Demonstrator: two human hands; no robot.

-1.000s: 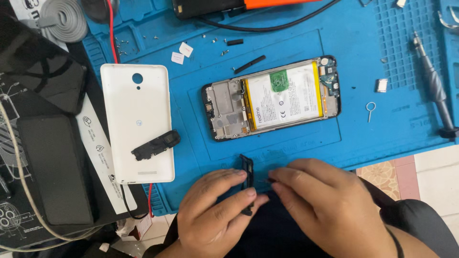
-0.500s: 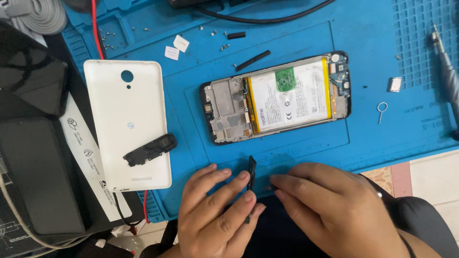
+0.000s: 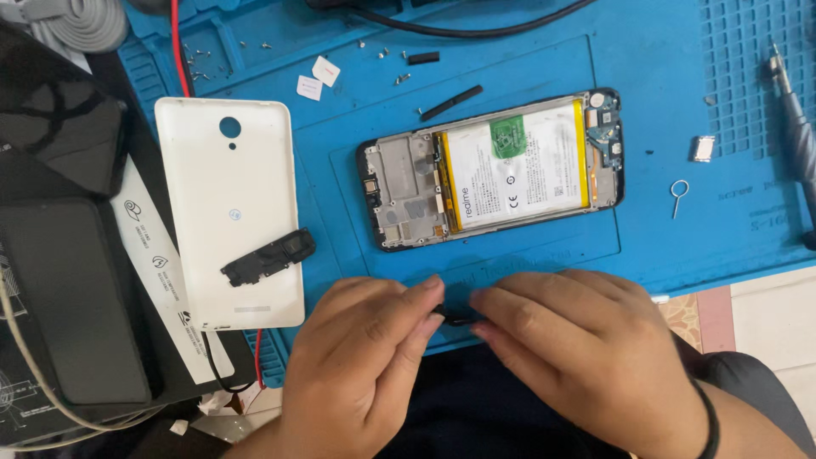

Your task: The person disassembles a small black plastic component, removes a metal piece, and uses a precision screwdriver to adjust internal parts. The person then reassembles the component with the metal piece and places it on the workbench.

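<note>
Small black plastic strip (image 3: pixel 453 316), narrow and dark, sits pinched between my two hands at the near edge of the blue silicone repair mat (image 3: pixel 510 59); most of it is hidden by my fingers, so I cannot tell its full shape. My left hand (image 3: pixel 361 365) grips one end with thumb and forefinger pressed together, and my right hand (image 3: pixel 565 353), with a thin black band at the wrist, pinches the other end the same way. Both hands hover just over the mat's front lip, above my dark lap.

Left of my hands, a white plastic phone back cover (image 3: pixel 231 208) lies flat on the mat with a small black rectangular module (image 3: pixel 268 257) resting on its lower part. Further left on the worktop are a black slab-like device (image 3: pixel 72 297) and a white paper strip (image 3: pixel 161 272).

Beyond my hands, mid-mat, lies the opened smartphone with its white battery exposed (image 3: pixel 497 168). To its right are a metal pin tool with a ring end (image 3: pixel 678 195) and a small metal tray piece (image 3: pixel 702 149). At the far right edge lies a grey screwdriver (image 3: pixel 795 127). Farther back are a short black bar (image 3: pixel 450 102), scattered tiny screws (image 3: pixel 395 78), two small white cards (image 3: pixel 319 78), a red wire (image 3: pixel 178 47) and a black cable (image 3: pixel 442 25).
</note>
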